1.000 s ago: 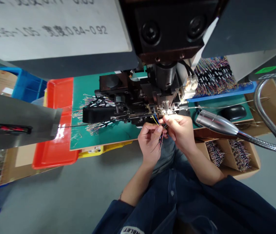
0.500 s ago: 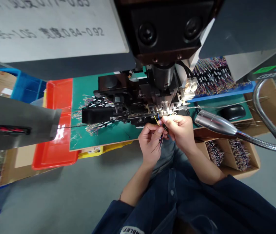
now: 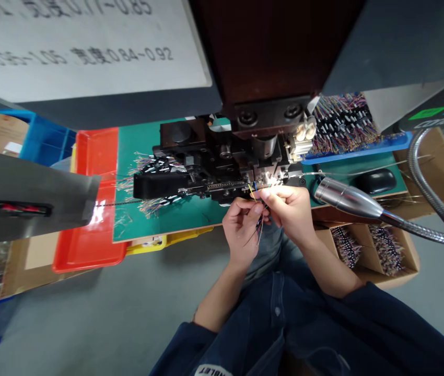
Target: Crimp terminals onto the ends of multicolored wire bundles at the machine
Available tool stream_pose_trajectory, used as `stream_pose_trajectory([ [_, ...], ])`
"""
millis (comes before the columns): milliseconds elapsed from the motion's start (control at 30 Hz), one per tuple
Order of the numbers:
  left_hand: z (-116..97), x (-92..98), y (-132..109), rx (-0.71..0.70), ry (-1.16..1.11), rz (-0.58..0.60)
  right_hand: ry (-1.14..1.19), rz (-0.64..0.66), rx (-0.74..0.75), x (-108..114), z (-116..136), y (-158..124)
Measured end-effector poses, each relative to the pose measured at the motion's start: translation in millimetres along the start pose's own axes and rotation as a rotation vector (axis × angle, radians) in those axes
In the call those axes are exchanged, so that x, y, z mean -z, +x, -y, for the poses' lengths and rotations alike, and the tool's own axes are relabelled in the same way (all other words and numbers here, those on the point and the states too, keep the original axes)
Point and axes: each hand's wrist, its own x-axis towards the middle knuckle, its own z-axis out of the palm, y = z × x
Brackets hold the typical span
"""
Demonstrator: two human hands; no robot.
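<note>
Wires (image 3: 260, 225) sit clamped in left hand (image 3: 242, 233) and right hand (image 3: 289, 214), the hands touching. The wires' long axis runs forward, tips angled toward the crimping press (image 3: 269, 175) just beyond, right hand nearer. Lamp (image 3: 347, 204) stands right; wire bundles (image 3: 343, 122) lie farther.

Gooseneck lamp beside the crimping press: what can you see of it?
The gooseneck lamp has a polished metal cylindrical head that narrows at the rear into a ribbed, flexible steel neck, which curves in a wide loop up to the right. The head lies tilted over the edge of the green mat, its front facing the person's right hand. No hand touches it.
</note>
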Motion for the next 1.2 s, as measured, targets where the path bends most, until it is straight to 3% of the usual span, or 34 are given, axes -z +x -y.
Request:
stream_pose_trajectory([
  [167,0.9,0.7,-0.3,0.003,-0.017,0.049,-0.004,-0.037,0.02,-1.3,0.4,-2.2],
  [700,-2.2,0.3,-0.3,0.026,-0.004,-0.022,0.068,-0.073,-0.05,-2.5,-7.0,0.5],
  [1000,-1.0,-1.1,0.1,0.012,-0.018,0.037,-0.043,0.0,0.008,-0.8,2.2,-1.8],
  [1200,-3.3,-0.3,0.4,0.027,-0.022,0.01,0.06,0.002,-0.023,0.9,-5.6,-1.7],
])
